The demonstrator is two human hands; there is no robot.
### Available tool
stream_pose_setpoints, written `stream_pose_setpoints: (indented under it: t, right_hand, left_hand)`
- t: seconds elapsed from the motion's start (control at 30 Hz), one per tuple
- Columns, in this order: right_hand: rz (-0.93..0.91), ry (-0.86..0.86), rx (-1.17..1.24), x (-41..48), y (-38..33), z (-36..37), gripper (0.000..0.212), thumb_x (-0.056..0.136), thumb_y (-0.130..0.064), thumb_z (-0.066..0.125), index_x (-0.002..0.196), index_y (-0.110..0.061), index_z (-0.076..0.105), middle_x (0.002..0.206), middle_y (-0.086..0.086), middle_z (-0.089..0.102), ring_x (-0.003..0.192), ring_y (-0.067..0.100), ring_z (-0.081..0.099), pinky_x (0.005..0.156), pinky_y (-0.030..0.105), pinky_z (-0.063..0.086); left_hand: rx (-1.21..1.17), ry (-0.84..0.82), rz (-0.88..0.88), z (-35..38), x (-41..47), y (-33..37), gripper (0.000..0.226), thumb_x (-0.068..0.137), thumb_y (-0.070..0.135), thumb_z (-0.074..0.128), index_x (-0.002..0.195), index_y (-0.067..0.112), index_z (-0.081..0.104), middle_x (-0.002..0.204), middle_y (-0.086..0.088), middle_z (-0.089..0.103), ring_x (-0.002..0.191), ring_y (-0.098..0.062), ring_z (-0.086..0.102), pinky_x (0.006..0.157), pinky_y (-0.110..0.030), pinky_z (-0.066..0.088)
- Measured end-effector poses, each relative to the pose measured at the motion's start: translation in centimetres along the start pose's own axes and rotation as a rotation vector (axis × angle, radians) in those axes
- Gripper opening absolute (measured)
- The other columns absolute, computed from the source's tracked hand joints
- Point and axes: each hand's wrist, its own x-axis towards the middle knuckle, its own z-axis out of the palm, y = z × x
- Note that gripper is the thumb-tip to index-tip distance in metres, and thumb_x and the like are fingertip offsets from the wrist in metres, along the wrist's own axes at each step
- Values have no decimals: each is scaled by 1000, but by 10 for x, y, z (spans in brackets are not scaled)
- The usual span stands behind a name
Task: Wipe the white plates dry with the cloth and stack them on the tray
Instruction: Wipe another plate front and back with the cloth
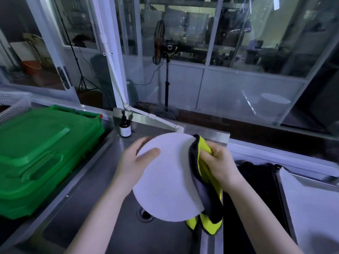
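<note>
While left hand (134,163) grips the plate (165,182) above the sink (86,213), right hand (221,163) clutches cloth (208,206).

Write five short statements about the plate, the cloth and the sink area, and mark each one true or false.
1. The left hand holds the white plate above the sink. True.
2. The cloth is plain white. False: it is yellow and dark grey.
3. The right hand grips the cloth against the plate's right edge. True.
4. The plate lies flat on the green crate. False: it is held in the air, and the crate sits apart to the left.
5. A dark bottle with a white label stands behind the sink. True.
</note>
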Motion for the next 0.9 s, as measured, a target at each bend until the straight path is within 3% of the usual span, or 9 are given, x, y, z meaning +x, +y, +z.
stream_pose_setpoints:
  t: [0.07, 0.2, 0.37, 0.5, 0.57, 0.67, 0.73, 0.8, 0.9]
  right_hand:
    - [158, 189, 255, -13, 14, 11, 33, 93, -7, 59, 62, -20, 60, 60, -12, 52, 59, 4, 43, 55, 19, 39]
    - [353, 275, 415, -26, 29, 23, 24, 94, -10, 59, 74, -16, 69, 70, -2, 65, 66, 10, 55, 63, 26, 48]
    - [44, -83, -30, 8, 2, -7, 29, 87, 5, 56, 68, -16, 58, 58, -16, 52, 58, -1, 42, 56, 17, 39]
    - [-89, -378, -379, 32, -19, 4, 27, 83, -1, 62, 62, -12, 49, 56, -12, 40, 54, 1, 33, 54, 20, 34]
    - [-112, -287, -372, 33, -13, 5, 30, 84, -1, 62, 60, -11, 46, 57, -11, 38, 54, 1, 31, 53, 20, 32]
    - [32, 59, -43, 21, 10, 5, 38, 89, -3, 60, 55, -19, 51, 55, -17, 44, 56, -2, 37, 53, 16, 35]
    - [243, 262, 303, 4, 27, 16, 29, 93, -12, 58, 65, -17, 61, 66, -5, 54, 68, 9, 46, 65, 25, 41]
    - [376, 345, 413, -8, 38, 21, 27, 94, -17, 59, 67, -19, 61, 72, 3, 54, 74, 16, 46, 69, 33, 41]
    - [305, 225, 322, -4, 31, 9, 25, 95, -9, 57, 70, -13, 61, 71, 3, 56, 72, 15, 49, 66, 30, 42]
  left_hand:
    - [-151, 161, -71, 6, -17, -14, 27, 80, 38, 69, 104, 50, 70, 104, 19, 75, 96, -4, 71, 71, -22, 55]
    - [-149, 178, -66, 14, -22, -26, 38, 88, 40, 62, 122, 55, 62, 122, 26, 68, 112, 5, 63, 89, -30, 51]
    - [115, -189, 79, -6, 13, -3, 52, 99, 19, 64, 106, 70, 61, 117, 39, 64, 111, 20, 55, 84, -1, 42]
    - [310, -488, 213, 3, 33, 13, 53, 92, 18, 73, 125, 57, 58, 128, 25, 66, 125, 9, 53, 105, -16, 38]
    - [230, -353, 154, -1, 37, 14, 53, 83, 30, 77, 124, 58, 59, 113, 8, 71, 107, 0, 60, 93, -23, 45]
    - [-5, 42, 16, -2, 25, -4, 43, 77, 43, 71, 119, 51, 65, 113, 27, 70, 110, -2, 64, 87, -19, 49]
    - [-185, 201, -26, 14, 4, -19, 39, 85, 42, 64, 123, 50, 64, 122, 29, 67, 118, 0, 62, 92, -27, 50]
    - [-223, 215, 16, 30, -7, -27, 38, 94, 35, 58, 121, 60, 61, 127, 33, 64, 120, 10, 57, 94, -22, 47]
    - [-109, 104, 59, 18, 9, -22, 43, 98, 22, 57, 119, 60, 61, 120, 36, 65, 113, 15, 57, 86, -8, 46]
